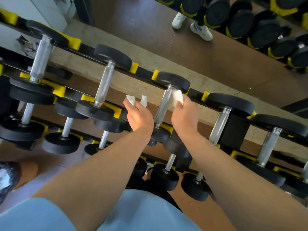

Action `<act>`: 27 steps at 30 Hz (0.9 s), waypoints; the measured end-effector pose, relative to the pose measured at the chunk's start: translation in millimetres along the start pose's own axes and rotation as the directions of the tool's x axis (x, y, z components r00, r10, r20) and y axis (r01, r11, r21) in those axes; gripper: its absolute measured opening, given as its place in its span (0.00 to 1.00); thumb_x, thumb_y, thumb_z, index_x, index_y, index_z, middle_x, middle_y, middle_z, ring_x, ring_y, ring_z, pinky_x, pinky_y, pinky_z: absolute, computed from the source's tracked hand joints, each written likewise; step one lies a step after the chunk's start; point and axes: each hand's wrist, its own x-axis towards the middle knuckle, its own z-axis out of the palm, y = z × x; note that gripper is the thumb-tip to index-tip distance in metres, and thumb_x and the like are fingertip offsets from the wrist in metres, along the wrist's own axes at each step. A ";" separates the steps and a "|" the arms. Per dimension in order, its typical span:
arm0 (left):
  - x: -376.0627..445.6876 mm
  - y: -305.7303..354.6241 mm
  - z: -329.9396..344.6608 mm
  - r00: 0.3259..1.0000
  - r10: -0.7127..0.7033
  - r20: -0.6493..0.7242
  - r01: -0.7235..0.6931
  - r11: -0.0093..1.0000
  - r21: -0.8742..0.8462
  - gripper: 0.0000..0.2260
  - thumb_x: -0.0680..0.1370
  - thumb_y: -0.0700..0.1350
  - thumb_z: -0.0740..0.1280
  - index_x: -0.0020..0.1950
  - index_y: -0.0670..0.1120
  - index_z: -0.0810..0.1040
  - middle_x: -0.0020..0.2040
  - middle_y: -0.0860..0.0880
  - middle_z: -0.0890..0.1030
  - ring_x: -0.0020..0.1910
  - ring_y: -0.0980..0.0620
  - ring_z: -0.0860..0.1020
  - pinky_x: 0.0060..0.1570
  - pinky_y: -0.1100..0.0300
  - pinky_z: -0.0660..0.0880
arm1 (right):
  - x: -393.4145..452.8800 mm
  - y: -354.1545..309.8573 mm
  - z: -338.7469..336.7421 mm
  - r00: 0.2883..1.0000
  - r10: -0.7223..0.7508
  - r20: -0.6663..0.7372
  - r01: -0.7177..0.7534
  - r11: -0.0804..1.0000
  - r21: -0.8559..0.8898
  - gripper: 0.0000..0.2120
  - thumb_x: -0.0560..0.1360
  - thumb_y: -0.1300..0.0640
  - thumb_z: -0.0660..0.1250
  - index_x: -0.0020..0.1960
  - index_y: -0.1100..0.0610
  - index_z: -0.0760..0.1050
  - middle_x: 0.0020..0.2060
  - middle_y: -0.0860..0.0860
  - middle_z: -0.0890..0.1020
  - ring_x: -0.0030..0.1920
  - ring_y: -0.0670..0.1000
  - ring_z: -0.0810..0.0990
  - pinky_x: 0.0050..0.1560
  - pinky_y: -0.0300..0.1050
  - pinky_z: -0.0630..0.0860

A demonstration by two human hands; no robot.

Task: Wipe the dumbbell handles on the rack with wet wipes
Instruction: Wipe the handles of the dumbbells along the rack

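head view looks down on a black and yellow dumbbell rack (143, 73) running left to right, dumbbells lying across it. on the middle dumbbell handle (162, 108), the right hand (184, 117) pinches a white wet wipe (177, 97) against its far end. just left, the left hand (139, 116) grips a second wipe (131, 99), clear of the handle.

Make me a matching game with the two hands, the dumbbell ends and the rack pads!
Things:
1. left hand
2. right hand
3. dumbbell ends
4. rack pads

States or colours:
A. yellow
B. presses a white wipe against a shiny handle
C. black
D. holds a wipe in the air, touching no handle

Pairs: 1-D, 2-B, 3-C, 4-A
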 end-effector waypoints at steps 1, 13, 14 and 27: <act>-1.1 1.6 -1.8 1.000 0.007 -0.002 -0.007 0.999 -0.031 0.21 0.85 0.49 0.51 0.78 0.61 0.56 0.72 0.45 0.72 0.60 0.44 0.78 0.58 0.48 0.77 | 0.2 -6.1 -0.6 0.993 -0.118 0.017 0.119 0.991 -0.057 0.18 0.84 0.58 0.57 0.74 0.53 0.69 0.64 0.51 0.79 0.65 0.52 0.75 0.61 0.43 0.71; 3.0 3.2 -3.9 0.999 -0.040 0.019 0.041 0.997 -0.060 0.10 0.81 0.44 0.56 0.55 0.50 0.76 0.45 0.50 0.80 0.44 0.49 0.79 0.44 0.53 0.77 | 69.2 3.7 0.5 0.222 -0.750 0.624 0.908 -0.075 -0.413 0.20 0.75 0.64 0.59 0.65 0.62 0.78 0.62 0.58 0.81 0.67 0.58 0.76 0.71 0.51 0.67; 4.2 3.3 -3.0 0.998 -0.055 0.018 0.056 0.997 -0.048 0.07 0.81 0.45 0.59 0.57 0.51 0.74 0.47 0.50 0.78 0.43 0.51 0.78 0.40 0.56 0.74 | 74.0 9.9 -1.6 0.241 -0.684 0.688 0.901 -0.105 -0.421 0.20 0.76 0.62 0.57 0.65 0.62 0.78 0.62 0.58 0.81 0.68 0.58 0.75 0.72 0.52 0.66; 10.1 -1.1 -3.3 0.996 -0.087 -0.016 0.083 0.982 -0.169 0.14 0.82 0.40 0.55 0.50 0.50 0.80 0.42 0.48 0.82 0.40 0.54 0.79 0.40 0.59 0.76 | -3.7 20.1 -1.6 0.611 -0.396 0.685 0.670 0.719 -0.183 0.14 0.80 0.61 0.57 0.62 0.49 0.74 0.53 0.52 0.82 0.49 0.54 0.82 0.52 0.56 0.79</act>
